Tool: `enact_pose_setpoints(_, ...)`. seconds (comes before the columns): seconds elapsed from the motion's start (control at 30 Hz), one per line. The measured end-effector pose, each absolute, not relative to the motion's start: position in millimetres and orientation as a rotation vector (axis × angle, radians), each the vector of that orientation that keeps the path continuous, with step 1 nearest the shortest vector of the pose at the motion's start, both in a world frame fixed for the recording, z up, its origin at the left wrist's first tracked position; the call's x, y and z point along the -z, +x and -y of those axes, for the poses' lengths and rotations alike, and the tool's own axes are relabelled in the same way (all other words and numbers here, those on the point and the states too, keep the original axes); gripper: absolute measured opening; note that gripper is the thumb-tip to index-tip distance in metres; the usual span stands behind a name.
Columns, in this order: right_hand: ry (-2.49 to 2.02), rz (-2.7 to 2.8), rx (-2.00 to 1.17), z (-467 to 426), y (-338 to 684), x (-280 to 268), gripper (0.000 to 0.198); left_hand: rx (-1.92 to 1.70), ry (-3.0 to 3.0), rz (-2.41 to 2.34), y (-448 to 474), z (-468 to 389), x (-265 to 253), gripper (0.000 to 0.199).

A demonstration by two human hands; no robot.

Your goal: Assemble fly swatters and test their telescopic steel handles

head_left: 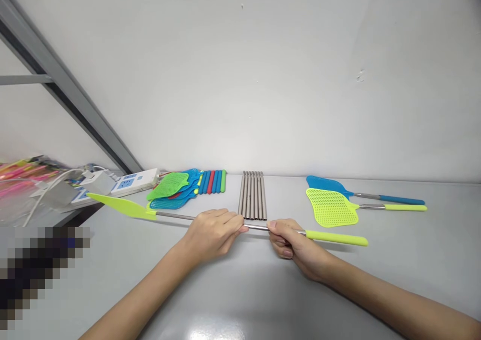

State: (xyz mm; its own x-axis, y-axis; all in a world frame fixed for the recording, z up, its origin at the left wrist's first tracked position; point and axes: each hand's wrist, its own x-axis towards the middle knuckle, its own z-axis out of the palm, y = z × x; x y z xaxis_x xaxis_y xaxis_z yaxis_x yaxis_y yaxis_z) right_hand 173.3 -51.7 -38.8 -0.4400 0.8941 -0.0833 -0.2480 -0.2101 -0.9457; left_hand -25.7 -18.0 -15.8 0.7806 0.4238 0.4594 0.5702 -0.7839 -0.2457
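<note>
A yellow-green fly swatter [336, 237] with an extended metal shaft is held level above the grey table. My left hand [216, 232] is closed around the shaft on the side of the swatter's head, which points left and is seen nearly edge-on. My right hand [295, 244] pinches the shaft beside the yellow-green grip, which points right. Just behind my hands lies a row of several metal tubes [252, 194], side by side.
At the back right lie a blue swatter [326, 183] and a yellow-green swatter [332, 209]. Back left are loose swatter heads [171, 185] in a pile and several coloured grips [212, 182]. A power strip [137, 181] with plugs and cables stands at the far left.
</note>
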Motion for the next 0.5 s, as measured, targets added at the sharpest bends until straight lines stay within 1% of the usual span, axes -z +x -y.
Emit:
enact_pose_setpoints(0.3,-0.824,1.227,-1.786,50.8,176.3,44.3,0.04,0.569,-2.619,0.757,-25.7,18.8,19.1,0.029)
enact_pose_setpoints(0.5,-0.738,1.195,-1.861,50.1,177.3,45.2,0.04,0.56,-2.633,0.754,-25.5,20.5,19.6,0.028)
